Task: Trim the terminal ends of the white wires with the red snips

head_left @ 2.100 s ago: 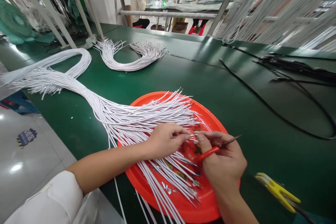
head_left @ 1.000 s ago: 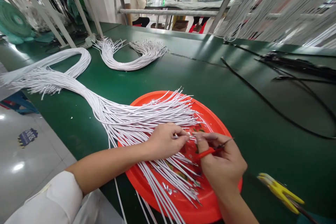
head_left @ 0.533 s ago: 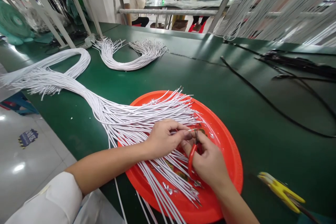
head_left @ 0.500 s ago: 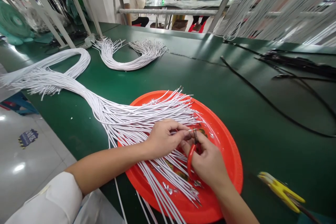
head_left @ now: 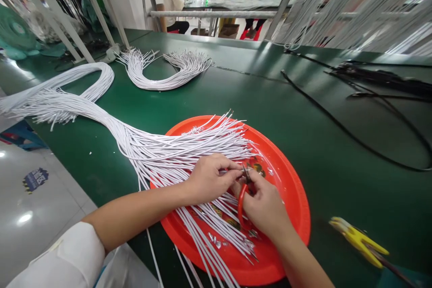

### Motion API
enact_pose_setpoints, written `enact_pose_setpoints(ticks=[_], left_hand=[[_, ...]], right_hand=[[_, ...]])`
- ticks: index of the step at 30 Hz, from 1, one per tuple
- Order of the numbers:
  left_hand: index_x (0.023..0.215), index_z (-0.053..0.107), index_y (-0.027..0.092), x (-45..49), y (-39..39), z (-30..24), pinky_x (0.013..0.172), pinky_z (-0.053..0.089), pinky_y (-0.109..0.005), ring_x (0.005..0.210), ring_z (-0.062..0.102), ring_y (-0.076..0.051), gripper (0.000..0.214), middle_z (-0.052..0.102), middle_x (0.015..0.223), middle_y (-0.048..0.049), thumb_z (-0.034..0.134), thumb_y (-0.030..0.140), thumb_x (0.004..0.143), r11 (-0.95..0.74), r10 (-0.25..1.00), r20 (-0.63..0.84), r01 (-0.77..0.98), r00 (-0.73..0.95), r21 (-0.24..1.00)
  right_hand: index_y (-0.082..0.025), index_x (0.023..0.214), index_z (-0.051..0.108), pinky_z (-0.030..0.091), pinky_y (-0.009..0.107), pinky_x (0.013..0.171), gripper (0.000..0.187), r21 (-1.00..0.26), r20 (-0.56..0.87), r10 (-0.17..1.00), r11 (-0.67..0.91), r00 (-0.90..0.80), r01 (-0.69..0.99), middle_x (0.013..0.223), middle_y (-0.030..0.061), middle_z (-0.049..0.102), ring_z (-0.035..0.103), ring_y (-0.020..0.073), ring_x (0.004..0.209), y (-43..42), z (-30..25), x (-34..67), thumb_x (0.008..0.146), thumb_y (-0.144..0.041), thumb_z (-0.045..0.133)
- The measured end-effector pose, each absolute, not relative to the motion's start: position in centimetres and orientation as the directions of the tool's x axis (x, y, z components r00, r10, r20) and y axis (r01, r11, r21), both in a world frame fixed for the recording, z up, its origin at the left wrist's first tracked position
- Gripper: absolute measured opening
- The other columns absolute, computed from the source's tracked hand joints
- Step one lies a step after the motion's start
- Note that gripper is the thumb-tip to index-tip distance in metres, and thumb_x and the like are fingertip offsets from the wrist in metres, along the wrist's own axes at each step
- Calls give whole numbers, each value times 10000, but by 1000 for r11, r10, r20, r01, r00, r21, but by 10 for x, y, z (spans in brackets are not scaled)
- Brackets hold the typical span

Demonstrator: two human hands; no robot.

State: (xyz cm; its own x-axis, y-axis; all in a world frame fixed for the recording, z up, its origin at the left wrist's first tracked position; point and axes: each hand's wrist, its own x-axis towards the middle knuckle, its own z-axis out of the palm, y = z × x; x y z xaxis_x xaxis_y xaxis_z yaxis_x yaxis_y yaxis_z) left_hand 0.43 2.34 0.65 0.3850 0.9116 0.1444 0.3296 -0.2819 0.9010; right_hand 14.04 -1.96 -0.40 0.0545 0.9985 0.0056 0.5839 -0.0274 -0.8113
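My left hand (head_left: pixel 212 177) pinches the end of a white cable above the red tray (head_left: pixel 297 207). Close against it, my right hand (head_left: pixel 263 200) grips a pair of red-handled scissors (head_left: pixel 241 207). Their dark blades are at the cable end, slightly apart. A thick bundle of white cables (head_left: pixel 162 148) runs in from the left and fans out over the tray, with more strands under my left forearm. Small silvery scraps (head_left: pixel 214 239) lie in the tray near the lower strands.
Yellow-handled pliers (head_left: pixel 359 240) lie right of the tray on the green table (head_left: pixel 256 99). Coiled white cable bundles (head_left: pixel 168 82) rest farther back. A black cable (head_left: pixel 330 121) curves across the right side. Cables hang from a rack at upper right; people sit beyond.
The scissors in my right hand have tilted a little, and their blades are spread slightly wider at the cable end. My left hand stays nearly still; the whole view has shifted slightly.
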Motion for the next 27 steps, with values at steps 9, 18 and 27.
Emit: enact_pose_setpoints(ticks=[9,18,27], left_hand=[[807,690,155,5,23,4,669,437,-248,707,570,-127,147,643,734,-29,554,206,783,-297,905,149,338,399,893],[815,677,150,4,23,8,676,429,-244,717,561,-129,159,627,740,-30,521,175,796,-297,888,130,335,441,894],[823,673,158,2,25,8,698,435,-240,725,561,-127,178,619,744,-26,497,148,801,-318,871,134,334,474,887]], right_hand=[[-209,685,502,379,239,456,173,-847,-19,999,-33,32,530,552,-18,540,475,134,497,-19,-9,142,710,-374,545],[-208,726,523,401,237,476,156,-867,11,1000,-1,21,498,577,-17,550,491,137,513,-19,-8,142,700,-354,568],[-223,685,483,410,244,507,150,-860,-15,1000,-21,15,510,493,-41,479,509,149,531,-20,-7,142,700,-356,552]])
